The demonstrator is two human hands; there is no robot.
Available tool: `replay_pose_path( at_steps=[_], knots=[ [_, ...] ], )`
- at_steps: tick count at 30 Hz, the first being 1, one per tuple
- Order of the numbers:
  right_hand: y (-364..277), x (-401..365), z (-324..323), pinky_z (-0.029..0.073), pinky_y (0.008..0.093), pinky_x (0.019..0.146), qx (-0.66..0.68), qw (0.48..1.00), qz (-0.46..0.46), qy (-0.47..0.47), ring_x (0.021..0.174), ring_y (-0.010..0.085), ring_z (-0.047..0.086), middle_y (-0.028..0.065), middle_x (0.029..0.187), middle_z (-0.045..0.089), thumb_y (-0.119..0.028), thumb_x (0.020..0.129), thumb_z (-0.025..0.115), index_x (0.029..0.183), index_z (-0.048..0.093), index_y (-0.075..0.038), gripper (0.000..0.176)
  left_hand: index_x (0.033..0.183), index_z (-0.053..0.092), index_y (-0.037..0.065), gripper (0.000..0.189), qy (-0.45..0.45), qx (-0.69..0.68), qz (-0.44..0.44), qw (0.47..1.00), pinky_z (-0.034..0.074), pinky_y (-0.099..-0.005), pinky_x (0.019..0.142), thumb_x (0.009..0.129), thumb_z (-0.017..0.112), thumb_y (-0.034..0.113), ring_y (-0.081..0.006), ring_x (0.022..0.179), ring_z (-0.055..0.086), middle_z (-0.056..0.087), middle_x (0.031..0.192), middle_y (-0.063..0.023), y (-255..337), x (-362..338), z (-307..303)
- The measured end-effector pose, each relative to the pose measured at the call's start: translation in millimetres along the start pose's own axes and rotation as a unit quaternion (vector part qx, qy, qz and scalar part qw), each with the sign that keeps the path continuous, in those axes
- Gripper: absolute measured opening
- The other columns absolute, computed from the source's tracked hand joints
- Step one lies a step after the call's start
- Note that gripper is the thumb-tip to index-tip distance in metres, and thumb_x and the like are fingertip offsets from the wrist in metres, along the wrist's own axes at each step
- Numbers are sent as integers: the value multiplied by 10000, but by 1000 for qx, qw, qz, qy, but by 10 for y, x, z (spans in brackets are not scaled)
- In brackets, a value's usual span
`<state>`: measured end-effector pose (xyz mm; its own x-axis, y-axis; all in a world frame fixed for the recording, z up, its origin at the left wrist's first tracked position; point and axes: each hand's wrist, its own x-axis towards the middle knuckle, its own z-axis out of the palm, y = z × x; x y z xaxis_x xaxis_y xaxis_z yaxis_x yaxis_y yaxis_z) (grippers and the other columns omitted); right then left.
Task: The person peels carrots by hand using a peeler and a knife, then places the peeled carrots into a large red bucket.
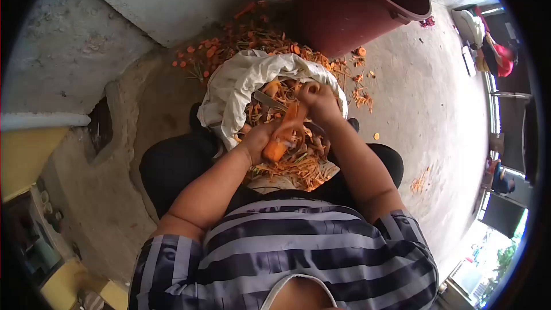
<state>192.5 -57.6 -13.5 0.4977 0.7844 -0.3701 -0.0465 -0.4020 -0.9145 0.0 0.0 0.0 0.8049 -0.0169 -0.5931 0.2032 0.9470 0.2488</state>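
My left hand is closed around a carrot, its thick end showing near my palm. The carrot slants up toward my right hand, whose fingers are curled shut over the far end. A flat grey knife blade sticks out to the left of the right fingers; its handle is hidden in that hand. Both hands are above an open white sack with its rim rolled down. Orange peelings fill the sack between my knees. Parts of the fingers and carrot are blurred.
A tilted dark red bucket with carrots inside stands beyond the sack. Carrot slices and peelings litter the floor by the wall. More scraps lie to the right. Other people are at the far right.
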Motion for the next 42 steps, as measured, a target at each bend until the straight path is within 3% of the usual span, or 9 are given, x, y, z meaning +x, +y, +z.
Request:
replay_pose_path(
  at_steps=[3, 4, 9, 13, 15, 19, 29, 41, 42],
  knots=[
    [-402, 52, -328, 391, 231, 409, 201, 970, 48, 126, 443, 133, 506, 102, 609, 573, -164, 735, 620, 763, 554, 33, 210, 1137, 479, 25, 369, 0, 40, 10, 999, 482, -279, 722, 903, 431, 306, -144, 829, 580, 575, 965, -63, -47, 16, 83],
    [-402, 149, -424, 365, 235, 384, 38, 964, 57, 258, 395, 127, 463, 91, 569, 545, -144, 746, 601, 731, 537, 36, 191, 1132, 485, 22, 364, 47, 59, 21, 997, 488, -278, 694, 902, 438, 300, -145, 800, 587, 582, 942, -61, -75, -31, 182],
    [-484, -89, -260, 401, 236, 463, 191, 971, 18, 140, 521, 126, 481, 57, 641, 508, -178, 778, 592, 780, 505, -21, 180, 1122, 495, 17, 368, 43, 47, 30, 998, 488, -269, 668, 903, 439, 309, -138, 761, 588, 585, 915, -57, -30, 111, -76],
    [-310, -335, 74, 412, 251, 492, -24, 999, -18, -34, 562, 126, 508, 58, 653, 539, -164, 731, 641, 734, 539, -7, 187, 1122, 494, 9, 384, 26, 105, 71, 992, 485, -252, 667, 905, 437, 320, -129, 762, 587, 581, 915, -58, -66, 100, -24],
    [-413, -142, -81, 401, 248, 449, 33, 994, 101, 30, 514, 123, 499, 56, 627, 538, -165, 727, 646, 737, 540, 2, 199, 1119, 495, 6, 388, 51, 155, 79, 983, 485, -245, 665, 908, 429, 325, -128, 767, 586, 581, 919, -59, -76, 62, 9],
    [-300, 305, -404, 347, 250, 394, 35, 964, 50, 257, 466, 109, 482, 59, 577, 519, -190, 716, 637, 740, 555, 31, 236, 1126, 485, 7, 402, 64, 157, 66, 983, 488, -243, 667, 910, 416, 339, -136, 780, 590, 585, 934, -74, -106, 85, -91],
    [-426, -594, 210, 389, 224, 465, 283, 955, 22, -84, 529, 92, 469, 11, 632, 498, -88, 752, 604, 741, 518, -49, 95, 1107, 468, 20, 424, 42, -9, -4, 999, 514, -286, 659, 902, 396, 383, -175, 790, 602, 588, 917, -99, 19, -17, 54],
    [253, 504, -522, 365, 265, 347, 374, 884, 111, 257, 407, 98, 406, 18, 549, 421, -175, 766, 645, 778, 466, -49, 219, 1062, 508, 8, 421, 37, 43, 22, 998, 523, -325, 473, 870, 474, 380, -193, 650, 613, 595, 833, -96, 7, -7, -112],
    [384, 523, -486, 389, 268, 400, 176, 954, 114, 216, 449, 116, 441, 28, 566, 450, -197, 772, 633, 781, 495, -54, 200, 1080, 501, 5, 430, 33, 39, 24, 998, 522, -321, 505, 866, 484, 377, -189, 669, 609, 592, 848, -94, 19, -11, -119]
  ],
)
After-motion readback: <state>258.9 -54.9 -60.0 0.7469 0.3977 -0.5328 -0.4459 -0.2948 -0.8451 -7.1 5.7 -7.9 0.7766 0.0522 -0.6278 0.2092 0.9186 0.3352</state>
